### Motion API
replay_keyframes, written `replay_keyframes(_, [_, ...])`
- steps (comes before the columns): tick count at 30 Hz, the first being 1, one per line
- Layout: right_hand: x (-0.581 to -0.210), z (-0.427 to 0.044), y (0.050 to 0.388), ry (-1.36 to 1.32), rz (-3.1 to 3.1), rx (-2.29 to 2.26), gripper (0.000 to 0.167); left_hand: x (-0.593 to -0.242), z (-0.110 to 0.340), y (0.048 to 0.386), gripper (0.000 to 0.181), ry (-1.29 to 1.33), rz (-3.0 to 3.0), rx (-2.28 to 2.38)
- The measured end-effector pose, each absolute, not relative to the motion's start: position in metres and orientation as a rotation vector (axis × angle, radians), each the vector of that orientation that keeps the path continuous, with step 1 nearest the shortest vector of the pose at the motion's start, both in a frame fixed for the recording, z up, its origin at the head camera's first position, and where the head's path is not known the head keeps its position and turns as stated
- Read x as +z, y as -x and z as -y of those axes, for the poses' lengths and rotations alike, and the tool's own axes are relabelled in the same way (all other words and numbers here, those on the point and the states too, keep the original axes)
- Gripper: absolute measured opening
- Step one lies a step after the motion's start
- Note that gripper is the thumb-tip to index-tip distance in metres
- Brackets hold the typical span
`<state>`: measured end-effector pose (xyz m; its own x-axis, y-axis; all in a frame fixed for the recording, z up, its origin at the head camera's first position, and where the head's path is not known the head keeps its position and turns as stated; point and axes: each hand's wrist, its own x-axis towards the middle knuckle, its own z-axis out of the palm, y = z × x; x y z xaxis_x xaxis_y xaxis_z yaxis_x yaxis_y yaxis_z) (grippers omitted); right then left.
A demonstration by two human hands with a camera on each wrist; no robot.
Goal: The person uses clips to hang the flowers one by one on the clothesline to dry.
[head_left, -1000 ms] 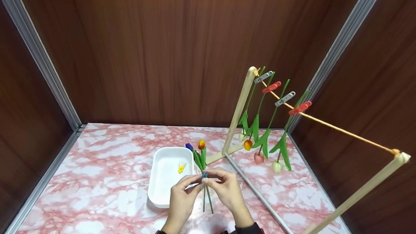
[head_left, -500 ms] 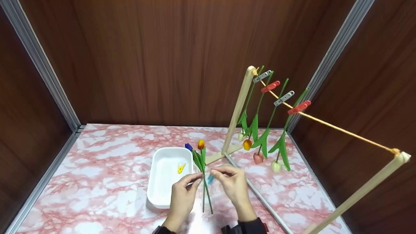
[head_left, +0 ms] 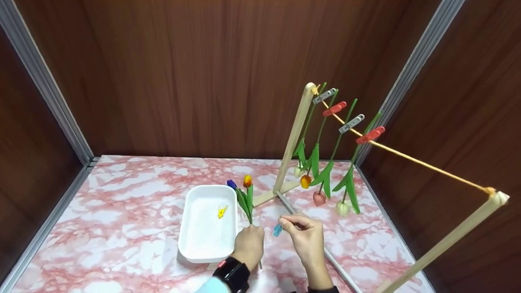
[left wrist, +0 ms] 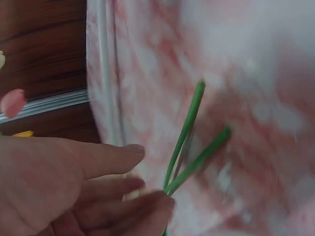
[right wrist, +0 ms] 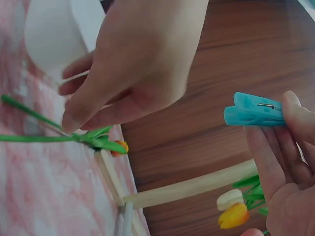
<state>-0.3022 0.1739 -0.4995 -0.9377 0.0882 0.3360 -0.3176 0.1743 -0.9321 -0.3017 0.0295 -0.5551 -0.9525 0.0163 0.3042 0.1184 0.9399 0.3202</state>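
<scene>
Two artificial tulips, a purple one [head_left: 231, 184] and an orange one [head_left: 247, 181], lie on the table with their green stems [left wrist: 189, 120] crossing. My left hand [head_left: 249, 244] is over these stems. In the left wrist view its thumb and fingers are apart, the fingertips right beside the stems; whether they touch cannot be told. My right hand [head_left: 307, 240] pinches a light blue clothespin [right wrist: 253, 110] between thumb and fingers, to the right of the tulips. Grey and red clothespins, such as the red clothespin [head_left: 371, 134], hold several tulips head down on a cord [head_left: 427, 165].
A white tray [head_left: 185, 228] stands left of my left hand, with a yellow clothespin [head_left: 222, 212] in it. The cord runs between two wooden posts [head_left: 295, 138] at the right, joined low down by a grey bar [head_left: 342, 270]. Brown wood panels enclose the table.
My right hand has moved right, away from the stems, with the blue clothespin. My left hand has turned over and come down over the stems, back uppermost.
</scene>
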Motion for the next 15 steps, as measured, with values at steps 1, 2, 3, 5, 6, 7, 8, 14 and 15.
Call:
replay_keyframes(1, [-0.501, -0.175, 0.301, -0.208, 2.142, 1.831, 0.005, -0.558, -0.033, 0.302, 0.013, 0.045, 2.803, -0.528])
replay_keyframes(2, [-0.502, -0.176, 0.3, -0.199, 2.138, 1.838, 0.005, -0.561, -0.036, 0.303, 0.012, -0.004, 2.801, -0.558])
replay_keyframes(3, [-0.503, -0.177, 0.299, -0.192, 2.136, 1.836, 0.005, -0.564, -0.037, 0.303, 0.012, -0.056, 2.804, -0.592])
replay_keyframes(5, [-0.506, -0.178, 0.297, -0.18, 2.131, 1.845, 0.005, -0.57, -0.04, 0.303, 0.013, -0.147, 2.806, -0.643])
replay_keyframes(6, [-0.507, -0.179, 0.296, -0.185, 2.126, 1.85, 0.004, -0.572, -0.04, 0.304, 0.014, -0.183, 2.809, -0.663])
replay_keyframes(7, [-0.508, -0.18, 0.296, -0.185, 2.121, 1.86, 0.004, -0.573, -0.04, 0.303, 0.014, -0.211, 2.802, -0.679])
replay_keyframes(8, [-0.508, -0.181, 0.295, -0.187, 2.118, 1.865, 0.004, -0.574, -0.04, 0.304, 0.015, -0.242, 2.803, -0.7])
replay_keyframes(14, [-0.512, -0.184, 0.294, -0.169, 2.121, 1.886, 0.004, -0.59, -0.043, 0.31, 0.018, -0.352, 2.8, -0.73])
replay_keyframes(15, [-0.512, -0.185, 0.294, -0.161, 2.13, 1.883, 0.004, -0.59, -0.044, 0.31, 0.018, -0.358, 2.802, -0.739])
